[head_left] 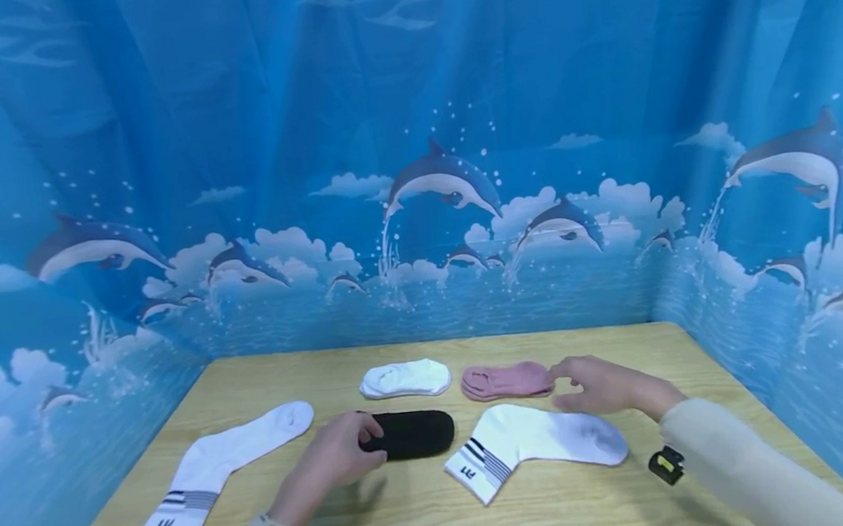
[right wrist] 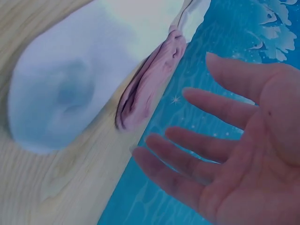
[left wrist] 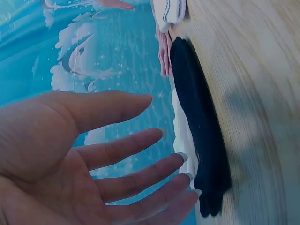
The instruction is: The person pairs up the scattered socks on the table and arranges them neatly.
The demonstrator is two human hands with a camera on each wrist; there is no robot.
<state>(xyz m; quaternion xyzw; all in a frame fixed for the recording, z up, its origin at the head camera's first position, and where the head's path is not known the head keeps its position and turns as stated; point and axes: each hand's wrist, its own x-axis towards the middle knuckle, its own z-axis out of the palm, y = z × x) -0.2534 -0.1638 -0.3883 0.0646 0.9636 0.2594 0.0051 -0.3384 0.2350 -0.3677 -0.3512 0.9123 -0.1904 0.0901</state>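
The left hand (head_left: 338, 452) hovers at the left end of a folded pair of black socks (head_left: 416, 434). In the left wrist view its fingers (left wrist: 136, 185) are spread and relaxed, with nothing between them and the black socks (left wrist: 201, 122) a little way off. Above the right end of a folded pair of pink socks (head_left: 505, 380) is the right hand (head_left: 599, 384). The right wrist view shows its fingers (right wrist: 192, 161) loosely extended and holding nothing, apart from the pink socks (right wrist: 152, 82). A white crew sock with dark stripes (head_left: 542, 440) lies just in front of that hand.
Folded white ankle socks (head_left: 405, 378) lie at the back of the wooden table (head_left: 384, 525). Another striped white crew sock (head_left: 224, 464) is stretched out on the left. A blue dolphin-print curtain (head_left: 406, 89) encloses the table at the back and sides.
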